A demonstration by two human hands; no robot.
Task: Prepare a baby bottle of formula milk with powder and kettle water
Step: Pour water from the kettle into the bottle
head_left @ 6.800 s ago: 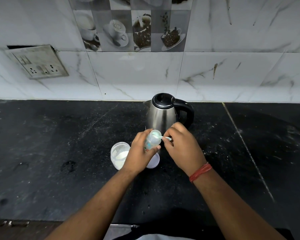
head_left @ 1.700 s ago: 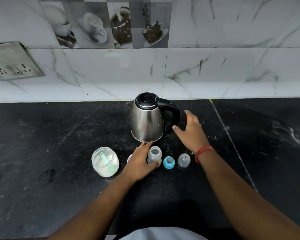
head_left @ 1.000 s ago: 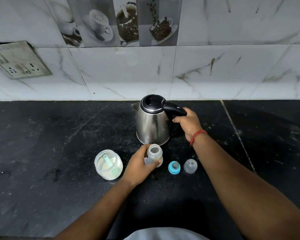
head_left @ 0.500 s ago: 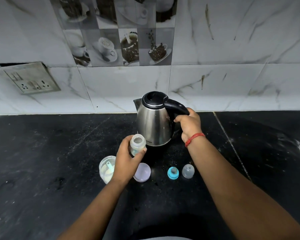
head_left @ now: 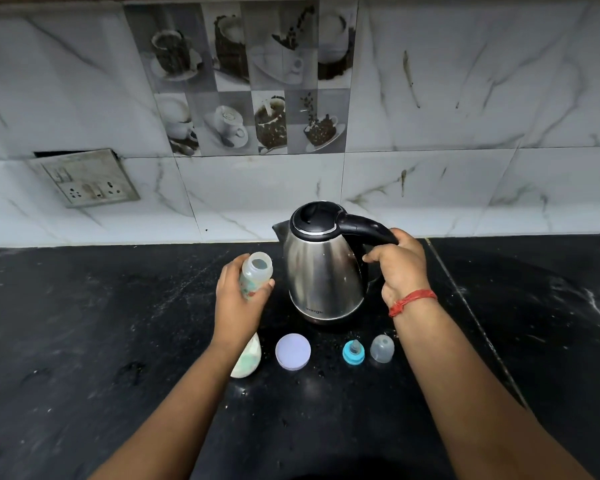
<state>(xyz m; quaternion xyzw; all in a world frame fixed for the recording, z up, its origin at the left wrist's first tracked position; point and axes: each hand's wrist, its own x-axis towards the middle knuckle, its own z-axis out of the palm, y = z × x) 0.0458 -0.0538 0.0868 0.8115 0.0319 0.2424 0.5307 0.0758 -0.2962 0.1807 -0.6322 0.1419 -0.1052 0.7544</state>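
Right hand is wrapped around the black curved handle of the stainless-steel electric kettle, fingers curled fully around it; a red thread band circles the wrist. Left hand grips the small clear plastic baby bottle around its body, thumb on the side toward the kettle, with the open mouth of the bottle tilted toward the camera. The bottle is held just beside the kettle, at the kettle's 9 o'clock, below the spout; the two do not touch.

Surroundings: the kettle is above the black stone countertop; whether its base rests on the surface cannot be told. Its black lid is closed and the spout points to 10 o'clock. At the kettle's 6 o'clock lies a round pale lilac plastic lid, flat on the countertop. At 5 o'clock stands a blue screw ring with teat, and just beside it a clear domed bottle cap. At 7 o'clock, a clear round jar of white powder is mostly hidden behind the left forearm. White marbled wall tiles back the countertop, with a grey switch-and-socket plate at 10 o'clock.

Contents: the inside of the bottle is not clearly readable.
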